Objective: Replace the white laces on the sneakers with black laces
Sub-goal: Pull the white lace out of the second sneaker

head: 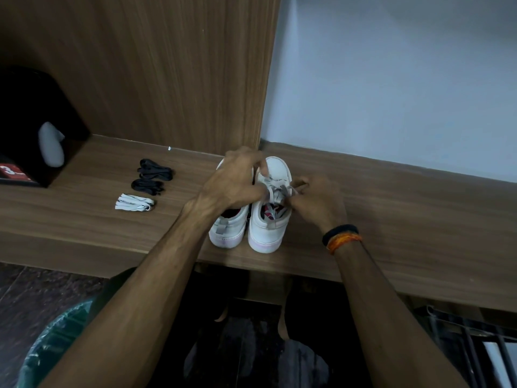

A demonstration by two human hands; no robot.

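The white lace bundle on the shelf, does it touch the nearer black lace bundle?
Apart. In the head view a strip of bare wood shows between the white lace bundle and the nearer black lace bundle.

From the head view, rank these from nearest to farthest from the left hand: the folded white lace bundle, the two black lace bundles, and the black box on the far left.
Measured from the left hand:
1. Folded white lace bundle, left of the sneakers, toward the desk's front.
2. The two black lace bundles, just behind the white one; too close to it and to each other to separate firmly.
3. Black box, far left against the wooden panel.
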